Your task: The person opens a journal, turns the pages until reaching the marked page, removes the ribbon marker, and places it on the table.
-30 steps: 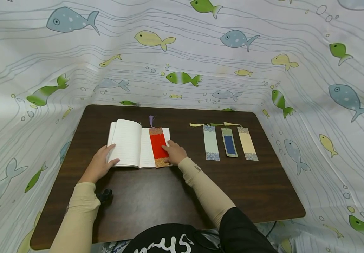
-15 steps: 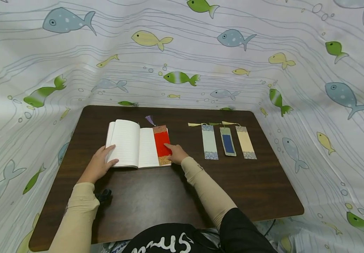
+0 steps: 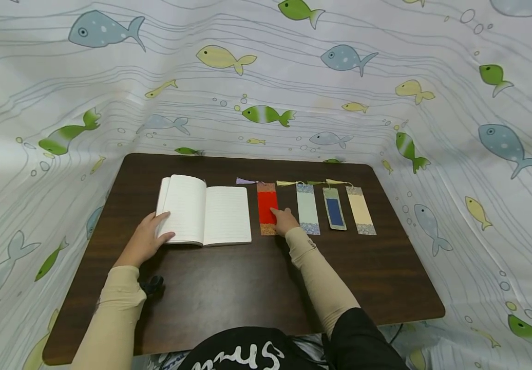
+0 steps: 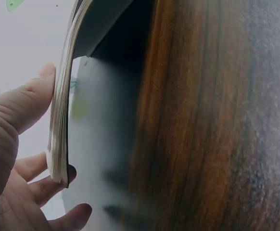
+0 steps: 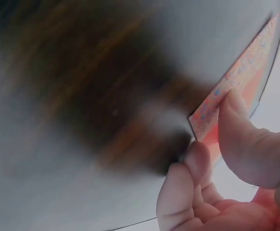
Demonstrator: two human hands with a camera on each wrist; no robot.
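Observation:
An open notebook (image 3: pixel 226 216) with lined pages lies on the left half of the table. My left hand (image 3: pixel 143 241) grips its left edge; in the left wrist view the thumb is on one side of the page block (image 4: pixel 60 125) and fingertips show on the other. Just right of the notebook lies a red bookmark (image 3: pixel 266 203) with patterned ends and a purple tassel. My right hand (image 3: pixel 286 221) holds its right edge near the lower end. The right wrist view has the thumb on the bookmark's speckled end (image 5: pixel 222 94), with curled fingers at its corner.
To the right lie a pale green bookmark (image 3: pixel 306 205), a smaller green-edged one with a blue panel (image 3: pixel 335 211) and a cream bookmark (image 3: pixel 360 205), in a row with their tassels leftward. The dark wooden table (image 3: pixel 229 293) meets fish-patterned cloth (image 3: pixel 266 61) behind.
My right hand has moved the red bookmark rightward off the notebook's right page onto the table beside the pale green one. Its tassel now points left. My left hand stays on the notebook.

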